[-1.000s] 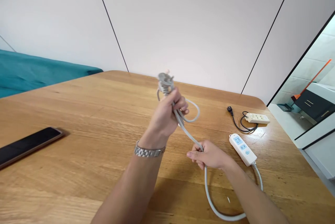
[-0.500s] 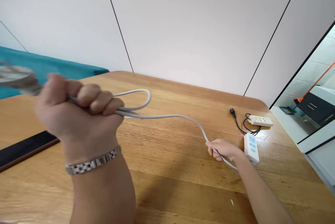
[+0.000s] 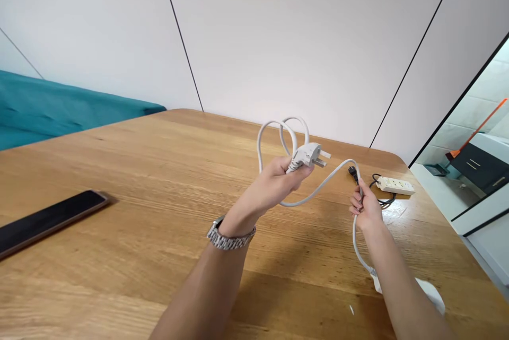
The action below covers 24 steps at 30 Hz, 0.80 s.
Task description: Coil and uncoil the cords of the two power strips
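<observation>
My left hand [image 3: 280, 178] is closed around a white power plug [image 3: 308, 154], its metal prongs pointing right. Loops of white cord [image 3: 260, 141] rise above that hand. From there the cord runs right to my right hand [image 3: 366, 205], whose fingers pinch it. Below my right hand the cord drops to a white power strip [image 3: 431, 293], partly hidden behind my right forearm. A metal-banded watch [image 3: 228, 236] circles my left wrist.
A cream power strip [image 3: 395, 185] with a black plug [image 3: 352, 171] and cord lies at the wooden table's [image 3: 159, 170] right rear. A dark phone [image 3: 51, 218] lies at left. A teal seat [image 3: 71, 109] stands behind, against the white wall.
My left hand has swung from the left towards the middle with the plug, turning over. My right hand has risen and moved right along the cord. The white power strip has shifted nearer to me.
</observation>
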Motion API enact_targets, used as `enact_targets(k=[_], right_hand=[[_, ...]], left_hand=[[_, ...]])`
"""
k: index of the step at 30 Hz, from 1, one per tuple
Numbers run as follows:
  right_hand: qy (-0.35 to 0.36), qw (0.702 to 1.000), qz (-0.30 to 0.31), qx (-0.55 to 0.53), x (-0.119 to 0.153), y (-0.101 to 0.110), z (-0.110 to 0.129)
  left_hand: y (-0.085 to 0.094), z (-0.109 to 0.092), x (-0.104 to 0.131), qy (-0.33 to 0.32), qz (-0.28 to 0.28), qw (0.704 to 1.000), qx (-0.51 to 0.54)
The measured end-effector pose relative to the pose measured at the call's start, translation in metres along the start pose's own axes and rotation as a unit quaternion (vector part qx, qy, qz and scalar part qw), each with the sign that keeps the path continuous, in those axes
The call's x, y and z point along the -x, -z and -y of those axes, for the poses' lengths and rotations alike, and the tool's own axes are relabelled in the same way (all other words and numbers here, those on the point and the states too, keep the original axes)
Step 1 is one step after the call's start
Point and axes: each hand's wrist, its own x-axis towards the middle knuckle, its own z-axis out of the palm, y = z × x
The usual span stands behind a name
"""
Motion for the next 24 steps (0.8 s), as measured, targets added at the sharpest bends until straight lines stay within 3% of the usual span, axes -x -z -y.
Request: enact_targets(k=[4,8,10,12,18,21,24], right_hand=[[0.073,0.997,0.001,0.024,-0.009,0.011,0.006],[0.072,0.997,-0.034,0.023,-0.012,0.010,0.005],[0.054,0.997,-0.052,0.017,-0.010,0.005,0.004],[0.034,0.998,-0.053,0.019,-0.006,0.001,0.002],[0.003,0.983,0.057,0.173,0.002,-0.004,-0.012],[0.009,0.961,0.087,0.261,0.002,-0.002,-0.023],[0.005,0.942,0.116,0.316,0.002,-0.003,-0.033]], left_hand=[[0.002,0.002,-0.002,0.038,0.054,0.994,0.087],[0.016,-0.003,-0.003,0.034,0.040,0.976,0.212],[0.023,-0.009,-0.002,0.019,-0.015,0.965,0.262],[0.030,-0.015,-0.001,-0.014,-0.108,0.947,0.302],[0.051,-0.025,0.000,-0.146,-0.400,0.844,0.326],[0.058,-0.026,0.003,-0.191,-0.482,0.795,0.314],[0.060,-0.027,0.007,-0.237,-0.522,0.765,0.292]])
